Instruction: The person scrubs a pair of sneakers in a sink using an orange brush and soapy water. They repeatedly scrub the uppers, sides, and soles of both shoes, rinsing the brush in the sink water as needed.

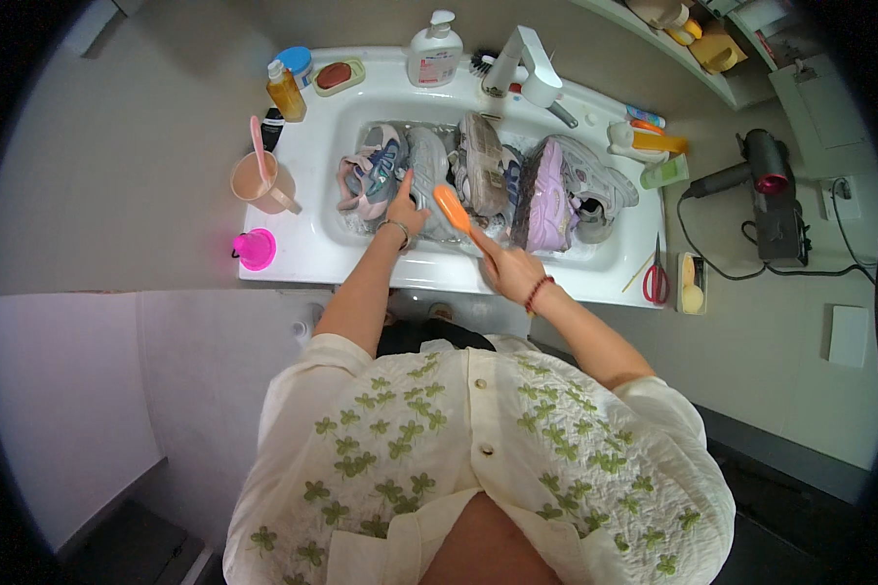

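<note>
In the white sink [314, 248], several sneakers sit in shallow sudsy water. My left hand [407, 212] lies on the near part of a grey shoe [429, 161], index finger stretched along its left side and thumb to the right. Its other fingers are hidden. My right hand [513, 272] grips an orange-handled brush [451, 207], whose head rests at the grey shoe's right edge; the bristles face down, out of sight. Left of my left hand is a blue, grey and pink sneaker [377, 167]. Further right are a sole-up shoe [483, 164], a lilac shoe [549, 201] and a pale grey sneaker [593, 172].
A white faucet [530, 66] and pump bottle [435, 55] stand behind the basin. On the left rim are a beige mug [252, 186] and pink cup [256, 248]. Red-handled scissors [656, 281] lie at right; a hair dryer [764, 164] hangs beyond.
</note>
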Demonstrator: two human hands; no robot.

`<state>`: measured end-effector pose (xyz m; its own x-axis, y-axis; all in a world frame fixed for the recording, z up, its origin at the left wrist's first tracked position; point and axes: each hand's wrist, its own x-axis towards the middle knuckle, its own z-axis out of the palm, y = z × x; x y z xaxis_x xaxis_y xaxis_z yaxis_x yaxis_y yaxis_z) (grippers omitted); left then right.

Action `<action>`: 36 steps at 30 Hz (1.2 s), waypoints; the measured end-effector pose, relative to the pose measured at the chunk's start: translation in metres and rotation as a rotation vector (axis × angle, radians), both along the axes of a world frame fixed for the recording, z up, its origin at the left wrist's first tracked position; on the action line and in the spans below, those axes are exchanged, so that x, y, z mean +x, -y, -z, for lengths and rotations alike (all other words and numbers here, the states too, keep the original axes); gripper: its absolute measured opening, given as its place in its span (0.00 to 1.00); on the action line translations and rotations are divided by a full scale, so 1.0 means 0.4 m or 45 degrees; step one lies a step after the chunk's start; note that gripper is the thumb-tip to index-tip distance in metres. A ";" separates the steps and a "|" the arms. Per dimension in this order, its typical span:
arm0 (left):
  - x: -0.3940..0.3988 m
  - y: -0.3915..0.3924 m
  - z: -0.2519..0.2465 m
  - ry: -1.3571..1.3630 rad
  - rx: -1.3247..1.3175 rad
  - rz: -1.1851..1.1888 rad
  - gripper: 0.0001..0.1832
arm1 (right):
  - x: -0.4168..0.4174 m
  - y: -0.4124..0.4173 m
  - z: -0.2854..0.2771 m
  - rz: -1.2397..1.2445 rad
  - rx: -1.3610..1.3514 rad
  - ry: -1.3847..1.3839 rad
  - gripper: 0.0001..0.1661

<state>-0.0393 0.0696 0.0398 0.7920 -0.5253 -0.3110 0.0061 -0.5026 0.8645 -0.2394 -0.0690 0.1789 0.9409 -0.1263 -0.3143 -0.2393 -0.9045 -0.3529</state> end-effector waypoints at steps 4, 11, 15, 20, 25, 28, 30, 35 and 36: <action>-0.005 0.008 0.011 0.135 0.079 -0.016 0.56 | -0.016 -0.019 -0.004 -0.001 -0.034 -0.026 0.39; -0.014 0.016 -0.005 0.120 -0.042 -0.019 0.54 | 0.178 -0.006 0.061 0.216 -0.027 0.197 0.34; -0.009 -0.003 0.028 -0.128 -0.267 -0.278 0.40 | 0.049 0.010 0.061 0.123 0.015 0.111 0.35; 0.021 -0.028 0.099 -0.251 -0.026 -0.100 0.29 | -0.049 -0.025 0.014 0.030 0.013 -0.001 0.39; 0.018 0.002 0.084 0.085 0.269 0.057 0.28 | 0.138 -0.021 0.062 0.234 -0.025 0.098 0.36; -0.007 0.003 0.024 -0.208 -0.007 -0.086 0.26 | 0.124 0.048 0.122 0.213 0.231 0.412 0.32; -0.020 0.012 -0.068 -0.450 -0.188 -0.227 0.24 | 0.068 0.054 0.067 0.259 0.339 0.443 0.30; 0.024 0.078 -0.208 -0.949 -0.395 -0.600 0.18 | 0.071 -0.013 -0.062 0.165 0.050 0.541 0.35; 0.033 0.084 -0.220 -1.010 -0.474 -0.662 0.17 | 0.078 -0.032 -0.059 0.117 -0.029 0.593 0.38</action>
<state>-0.0261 0.0359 0.1279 0.5863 -0.3457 -0.7326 0.7864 0.0260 0.6171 -0.2081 -0.0560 0.2026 0.9656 -0.2175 0.1425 -0.1395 -0.8959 -0.4219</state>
